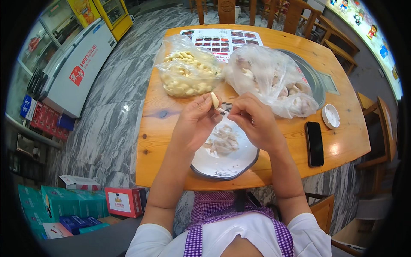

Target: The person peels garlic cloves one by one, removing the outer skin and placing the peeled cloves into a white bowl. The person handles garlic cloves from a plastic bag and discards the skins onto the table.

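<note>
My left hand (pixel 198 120) holds a pale garlic clove (pixel 214 100) between thumb and fingers. A strip of papery skin (pixel 222 110) stretches from the clove's lower end towards my right hand (pixel 253 120), whose thumb and forefinger pinch together at it. Both hands hover over a white dark-rimmed plate (pixel 205 162), on which garlic skins (pixel 224 139) lie in a loose heap. Beyond my left hand, a clear plastic bag (pixel 189 72) contains many peeled cloves. Past my right hand, another plastic bag (pixel 269 77) holds whole garlic bulbs, partly over a round metal tray (pixel 316 83).
On the wooden table (pixel 163 147) are a black phone (pixel 314 144), a white ashtray (pixel 330 116) and a printed picture menu (pixel 221 40). Wooden chairs (pixel 226 11) surround it. A chest freezer (pixel 80 67) stands at left, with stacked cartons (pixel 74 202) at lower left.
</note>
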Motion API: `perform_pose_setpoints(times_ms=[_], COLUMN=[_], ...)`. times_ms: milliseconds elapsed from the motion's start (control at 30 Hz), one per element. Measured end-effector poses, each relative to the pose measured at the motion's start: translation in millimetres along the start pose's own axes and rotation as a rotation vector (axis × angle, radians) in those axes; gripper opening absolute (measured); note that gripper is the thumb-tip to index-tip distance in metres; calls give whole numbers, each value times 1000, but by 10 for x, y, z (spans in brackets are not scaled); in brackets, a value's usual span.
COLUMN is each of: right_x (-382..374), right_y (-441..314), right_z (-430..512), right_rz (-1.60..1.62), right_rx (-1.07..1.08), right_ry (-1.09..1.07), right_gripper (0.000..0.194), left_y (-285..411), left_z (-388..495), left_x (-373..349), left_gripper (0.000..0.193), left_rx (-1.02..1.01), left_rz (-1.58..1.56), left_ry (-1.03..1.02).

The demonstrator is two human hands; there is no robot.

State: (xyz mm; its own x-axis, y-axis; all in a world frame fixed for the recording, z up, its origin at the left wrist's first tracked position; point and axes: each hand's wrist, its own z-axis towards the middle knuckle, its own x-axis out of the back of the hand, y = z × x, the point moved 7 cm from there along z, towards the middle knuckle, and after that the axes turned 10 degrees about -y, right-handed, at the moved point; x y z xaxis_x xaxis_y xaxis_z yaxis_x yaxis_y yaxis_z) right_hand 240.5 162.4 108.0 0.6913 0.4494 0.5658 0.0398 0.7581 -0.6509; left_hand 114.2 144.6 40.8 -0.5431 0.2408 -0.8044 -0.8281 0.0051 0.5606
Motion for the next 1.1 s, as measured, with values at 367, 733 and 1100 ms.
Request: perform_pose_setpoints(times_ms=[367,733,1100], right_x=[93,-35,-53], right_y=[80,252,325], right_z=[-31,-65,-108], right_rz=[-29,226,536], right_rx=[-57,-226,-339], right_ry=[80,116,199], right_gripper=[13,15,7], left_y=[79,152,124], left_z=[18,-38,-112], left_x=[-3,-112,-330], left_gripper=[22,16,12], left_rx=[-113,-227,-389], left_rz=[-220,245,739], left_ry=[-63,66,49])
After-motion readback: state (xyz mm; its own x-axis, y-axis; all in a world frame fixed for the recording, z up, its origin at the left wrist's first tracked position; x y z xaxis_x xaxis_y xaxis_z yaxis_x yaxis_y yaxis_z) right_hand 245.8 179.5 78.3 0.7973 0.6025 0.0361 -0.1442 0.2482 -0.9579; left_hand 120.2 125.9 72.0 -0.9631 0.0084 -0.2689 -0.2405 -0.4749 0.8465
